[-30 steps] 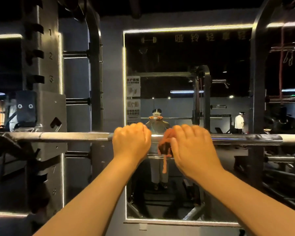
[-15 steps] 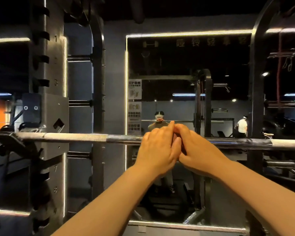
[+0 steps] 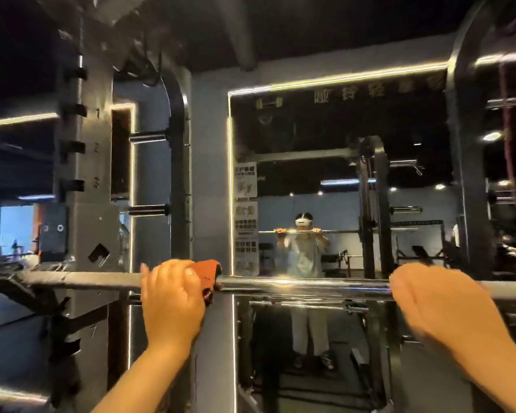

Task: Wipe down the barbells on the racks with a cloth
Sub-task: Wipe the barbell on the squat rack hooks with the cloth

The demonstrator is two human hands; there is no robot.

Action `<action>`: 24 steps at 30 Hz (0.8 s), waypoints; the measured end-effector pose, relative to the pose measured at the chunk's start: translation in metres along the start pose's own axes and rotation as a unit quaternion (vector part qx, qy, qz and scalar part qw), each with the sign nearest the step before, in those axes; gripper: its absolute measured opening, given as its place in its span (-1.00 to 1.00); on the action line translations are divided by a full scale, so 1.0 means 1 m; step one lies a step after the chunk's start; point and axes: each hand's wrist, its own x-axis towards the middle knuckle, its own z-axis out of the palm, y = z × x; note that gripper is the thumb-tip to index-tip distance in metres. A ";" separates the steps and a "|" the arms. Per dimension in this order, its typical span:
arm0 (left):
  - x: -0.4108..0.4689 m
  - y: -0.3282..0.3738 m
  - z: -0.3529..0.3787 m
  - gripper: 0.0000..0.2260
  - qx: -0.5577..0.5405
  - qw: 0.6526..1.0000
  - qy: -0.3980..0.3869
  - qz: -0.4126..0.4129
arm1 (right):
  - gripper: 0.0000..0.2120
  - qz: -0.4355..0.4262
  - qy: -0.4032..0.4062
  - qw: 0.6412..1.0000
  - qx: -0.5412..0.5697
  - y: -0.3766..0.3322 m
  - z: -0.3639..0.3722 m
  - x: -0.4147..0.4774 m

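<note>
By rack upright (image 3: 84,162) marked 1, 2, 3, left hand (image 3: 172,296) grips cloth (image 3: 207,271) round barbell (image 3: 295,284); right hand (image 3: 435,305) curls over it.

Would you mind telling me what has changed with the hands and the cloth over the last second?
The cloth passed from the right hand to the left hand, which now grips it on the barbell and has slid left. The right hand moved right along the barbell. The barbell stayed on the rack.

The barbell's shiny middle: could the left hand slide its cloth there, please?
Probably yes: the left hand grips the cloth on the barbell, and the stretch up to the right hand looks bare.
</note>
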 end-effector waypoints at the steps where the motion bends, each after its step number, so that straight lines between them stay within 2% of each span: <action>1: -0.003 0.013 0.005 -0.62 -0.014 0.999 0.014 -0.025 | -0.64 0.005 0.000 1.000 0.004 -0.001 0.006 0.000; 3: -0.016 0.043 0.017 -0.64 -0.020 1.000 0.013 -0.015 | -0.64 0.003 0.008 1.000 0.017 -0.002 0.018 -0.003; 5: -0.033 0.074 0.029 -0.66 -0.009 0.999 -0.022 0.038 | -0.66 -0.012 0.019 1.000 0.010 0.001 0.023 -0.006; 8: -0.055 0.111 0.037 -0.64 0.055 0.987 -0.089 0.120 | -0.64 -0.021 -0.015 1.000 -0.017 0.004 0.021 -0.009; 11: -0.050 0.115 0.025 -0.56 0.084 0.972 -0.156 0.153 | -0.61 -0.010 -0.026 1.000 0.012 0.005 0.016 -0.007; 13: -0.040 0.095 0.016 -0.58 0.107 0.967 -0.153 0.172 | -0.60 -0.004 -0.023 0.999 0.037 0.005 0.014 -0.006; 14: -0.035 0.084 0.012 -0.60 0.109 0.971 -0.141 0.162 | -0.59 -0.002 -0.024 0.999 0.039 0.005 0.014 -0.005; 16: -0.029 0.073 0.010 -0.61 0.066 0.988 -0.109 0.087 | -0.58 0.000 -0.030 0.999 0.025 0.004 0.016 -0.006; 19: -0.032 0.093 0.022 -0.61 0.024 0.997 -0.070 -0.004 | -0.58 -0.002 -0.036 0.999 -0.018 0.002 0.015 -0.007; 21: -0.043 0.119 0.032 -0.61 0.038 0.996 -0.078 0.018 | -0.59 -0.003 -0.036 0.999 -0.026 0.000 0.014 -0.006; 24: -0.065 0.152 0.037 -0.57 0.050 0.986 -0.123 0.103 | -0.59 -0.006 -0.026 1.000 -0.013 0.002 0.014 -0.008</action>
